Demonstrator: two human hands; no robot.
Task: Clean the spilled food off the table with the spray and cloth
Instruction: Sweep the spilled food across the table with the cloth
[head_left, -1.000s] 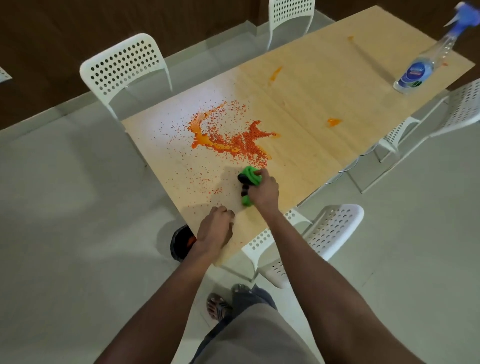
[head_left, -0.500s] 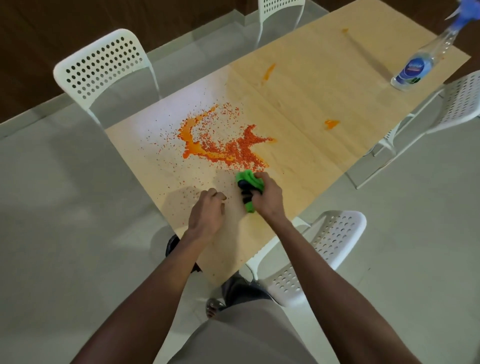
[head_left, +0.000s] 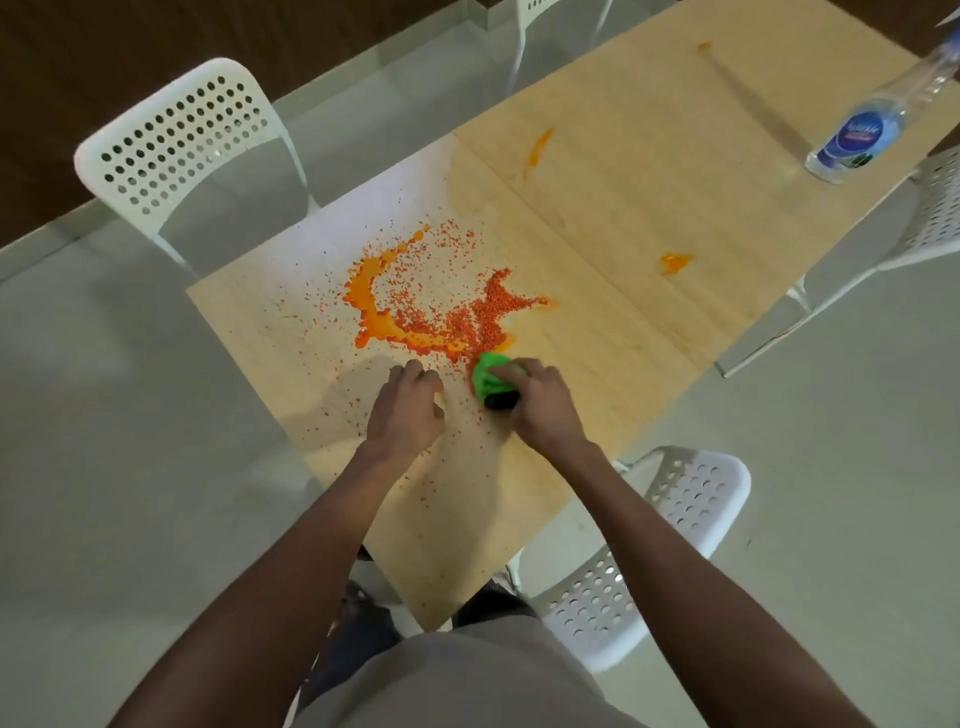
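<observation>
The tabletop (head_left: 649, 171) carries the orange spill (head_left: 441, 312) at its near end; the spray bottle (head_left: 872, 124) stands well apart. My right hand (head_left: 540, 405) pinches the green cloth (head_left: 491, 382) at the spill's edge. My left hand (head_left: 408, 410) rests beside it, fingers curled, empty. Step: wiping. Next, I judge: sweep through the spill.

the right hand (head_left: 540, 402) covers most of the green cloth (head_left: 491, 382), so how it is folded cannot be told. the spray bottle (head_left: 862, 130) at the counter's (head_left: 649, 171) far corner loses its nozzle past the picture's edge, and its label is too blurred to read. beyond the counter, a white chair (head_left: 558, 15) is cut off at the top edge.
</observation>
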